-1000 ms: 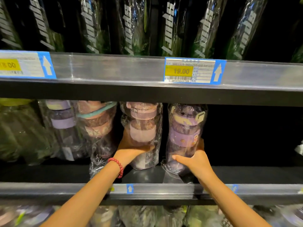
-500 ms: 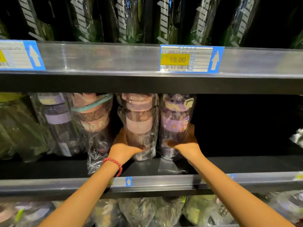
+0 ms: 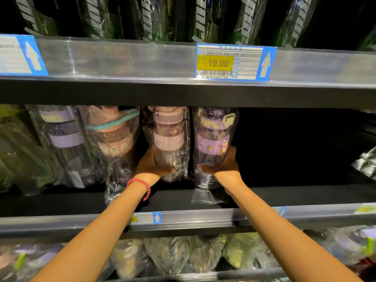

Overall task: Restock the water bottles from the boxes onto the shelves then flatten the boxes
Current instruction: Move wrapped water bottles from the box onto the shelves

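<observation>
Presently gripping two wrapped water bottles on the middle shelf (image 3: 264,195), one in each hand. Left hand (image 3: 151,168) curling round the lower body of the pink-banded bottle (image 3: 167,143), thumb lying across the front of the plastic wrap, fingers passing behind on the left side. Right hand (image 3: 224,169) clasping the lower body of the purple bottle (image 3: 213,139), thumb pointing inward across the front, fingers wrapping the right flank. Standing upright, both bottles, nearly touching between the two hands, bases hidden by the wrap and the hands, so contact with the shelf surface not determinable. Trailing below the right-hand grip, a loose flap of clear wrap (image 3: 202,197) lying on the shelf. Wearing a red bead bracelet (image 3: 142,187) at the left wrist. Immediately outboard of the left-hand grip, leaning slightly, a bottle with a teal strap (image 3: 114,137), and beyond it a purple-banded bottle (image 3: 63,139), both in clear bags. Outboard of the right-hand grip, showing only dark shelf space, with a crumpled silvery bag (image 3: 366,163) at the far edge. Above both grips, carrying a yellow price tag reading 19.00 (image 3: 230,63) on the upper shelf rail (image 3: 132,58), with dark bottles (image 3: 154,17) ranked over it. Below the forearms, showing further bagged bottles (image 3: 168,255) on the lower shelf.
</observation>
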`<state>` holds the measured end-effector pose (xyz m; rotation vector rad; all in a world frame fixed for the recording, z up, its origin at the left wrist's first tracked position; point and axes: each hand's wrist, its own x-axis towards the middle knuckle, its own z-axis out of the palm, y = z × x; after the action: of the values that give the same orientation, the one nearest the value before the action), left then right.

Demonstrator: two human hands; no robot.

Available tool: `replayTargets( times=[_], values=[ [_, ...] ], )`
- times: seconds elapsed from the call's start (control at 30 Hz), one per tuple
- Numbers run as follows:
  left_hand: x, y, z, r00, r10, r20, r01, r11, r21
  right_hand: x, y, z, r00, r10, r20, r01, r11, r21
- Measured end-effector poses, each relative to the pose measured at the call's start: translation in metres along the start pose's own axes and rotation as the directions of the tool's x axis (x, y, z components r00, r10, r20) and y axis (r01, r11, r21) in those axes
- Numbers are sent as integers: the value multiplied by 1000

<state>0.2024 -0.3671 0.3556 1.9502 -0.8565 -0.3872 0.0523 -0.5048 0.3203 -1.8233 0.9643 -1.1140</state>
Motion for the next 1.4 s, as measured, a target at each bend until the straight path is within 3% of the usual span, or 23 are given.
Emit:
replayTargets(
  times=[0.3,0.4,0.53,0.6,0.7,0.8,1.03,1.17,1.4],
  values=[
    [-5,3,-2,999,-8,54,12,998,-65,1,-10,4,997,73,5,-73,997,-20],
    [-16,5,-6,993,-84,84,86,996,-28,-2,-12,0,997,71,23,-71,997,-16],
    [-42,-7,-9,986,-167,28,165,985,58,-14,-20,-18,985,156,73,-164,978,128],
    [-54,-8,-9,990,-135,47,138,988,-65,-30,-25,-29,983,183,33,-185,978,96],
    [-68,-8,-14,996,42,78,-29,986,-165,-61,-32,-45,986,164,-39,-161,984,76],
    [-80,-17,-23,998,62,33,-45,921,-387,-85,-38,-50,990,140,-24,-135,982,131],
    [-129,-38,-52,990,80,-116,-125,880,-458,-129,-64,-19,968,23,248,-106,939,327],
    [-186,-64,-75,961,-92,-262,-36,894,-447,-162,-75,15,847,-67,527,-164,910,380],
    [-316,-130,-73,762,-460,-457,258,862,-437,-245,-43,57,436,-53,898,-364,903,230]
  ],
)
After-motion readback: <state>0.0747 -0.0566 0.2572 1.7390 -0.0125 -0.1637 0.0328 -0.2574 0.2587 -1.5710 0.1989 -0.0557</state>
